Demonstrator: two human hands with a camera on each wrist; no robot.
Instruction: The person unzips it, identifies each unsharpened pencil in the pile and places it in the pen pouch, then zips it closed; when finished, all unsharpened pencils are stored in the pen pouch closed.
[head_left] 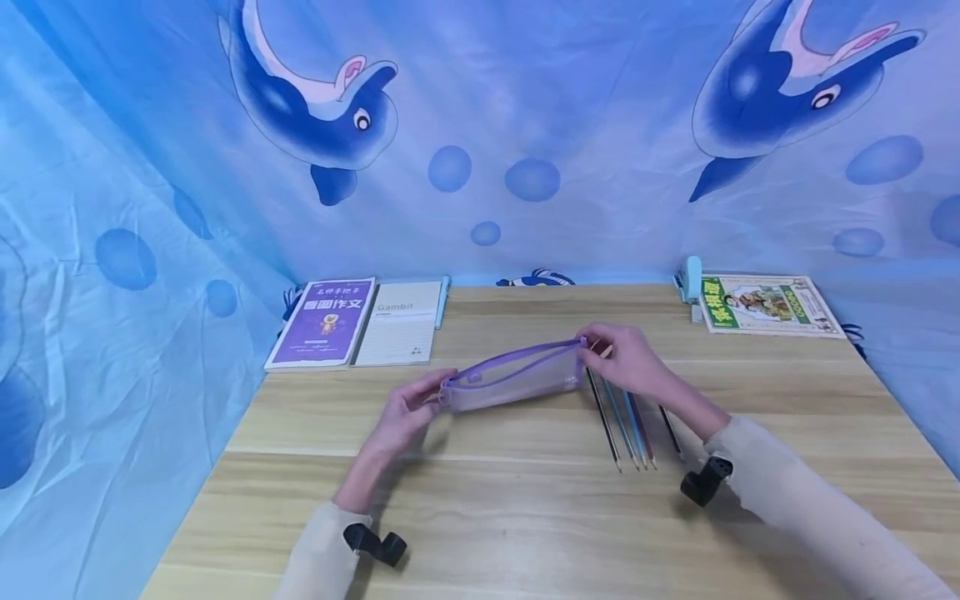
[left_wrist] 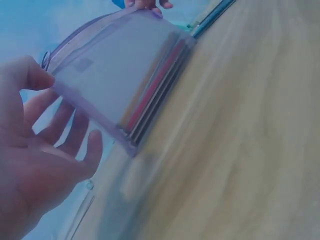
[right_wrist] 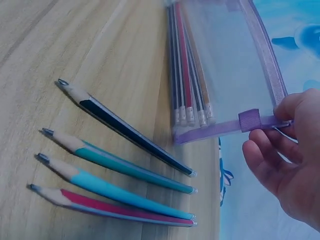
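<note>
Mid-table, both hands hold a clear pencil pouch (head_left: 514,377) w/ purple trim just above the wood desk (head_left: 525,500). Left hand (head_left: 408,408) pinches its left end; right hand (head_left: 626,360) pinches the zip tab at its right end. Several pencils lie inside the pouch. Four loose pencils (head_left: 626,421) lie on the desk just right of it, under the right hand. Far left: purple book (head_left: 322,321) & notebook (head_left: 399,323); far right: picture book (head_left: 765,304).

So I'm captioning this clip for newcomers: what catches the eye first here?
A clear purple-trimmed pencil pouch is held up mid-table, the left hand at one end and the right hand pinching the other. Loose pencils lie on the wooden table beside it, with more inside. Dolphin-print blue cloth hangs behind.
</note>
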